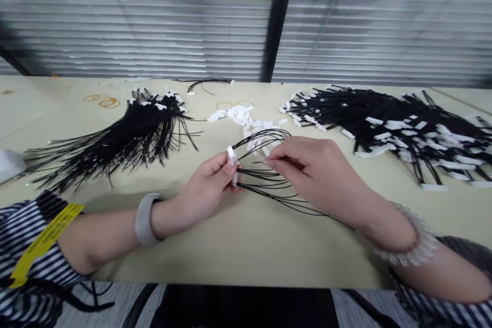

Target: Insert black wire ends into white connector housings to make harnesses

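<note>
Left hand (209, 183) gripping white plastic connector (231, 152), right hand (323, 179) pinching thin black wire (257, 162).
Crowding black wires (253, 171) could be snagging it.

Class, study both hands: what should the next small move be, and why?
Probably ease the short wire end at the fingertips of the right hand toward the white connector: the left hand holds the connector, other black wires already run to it, and this end appears apart from it.
</note>
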{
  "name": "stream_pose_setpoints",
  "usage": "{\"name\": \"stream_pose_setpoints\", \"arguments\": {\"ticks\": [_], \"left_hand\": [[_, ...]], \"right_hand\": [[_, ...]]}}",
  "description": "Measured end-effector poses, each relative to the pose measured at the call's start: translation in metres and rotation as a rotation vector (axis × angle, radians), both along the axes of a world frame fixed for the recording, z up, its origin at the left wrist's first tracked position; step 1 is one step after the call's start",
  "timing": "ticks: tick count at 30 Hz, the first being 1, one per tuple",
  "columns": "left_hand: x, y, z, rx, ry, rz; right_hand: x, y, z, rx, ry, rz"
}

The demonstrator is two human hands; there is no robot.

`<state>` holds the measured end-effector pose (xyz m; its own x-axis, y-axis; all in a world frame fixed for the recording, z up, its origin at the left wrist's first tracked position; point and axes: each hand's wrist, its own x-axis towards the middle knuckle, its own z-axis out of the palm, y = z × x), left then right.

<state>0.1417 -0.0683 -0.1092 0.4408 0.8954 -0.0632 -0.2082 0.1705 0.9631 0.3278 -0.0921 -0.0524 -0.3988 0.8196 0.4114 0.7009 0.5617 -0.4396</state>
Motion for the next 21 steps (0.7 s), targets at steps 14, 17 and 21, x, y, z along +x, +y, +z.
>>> {"name": "stream_pose_setpoints", "arguments": {"ticks": [14, 17, 21], "left_hand": [[-0.0029, 0.0009, -0.0061, 0.136, 0.124, -0.108], [-0.0031, 0.0007, -0.0048, 0.155, 0.154, -0.109], [-0.0035, -0.0007, -0.0012, 0.254, 0.216, -0.123]], "right_hand": [[-0.0034, 0.0052, -0.0098, 0.027, -0.039, 0.042], [-0.0033, 0.0050, -0.0090, 0.044, -0.047, 0.055], [-0.0050, 0.0034, -0.0078, 0.007, -0.054, 0.048]]}}
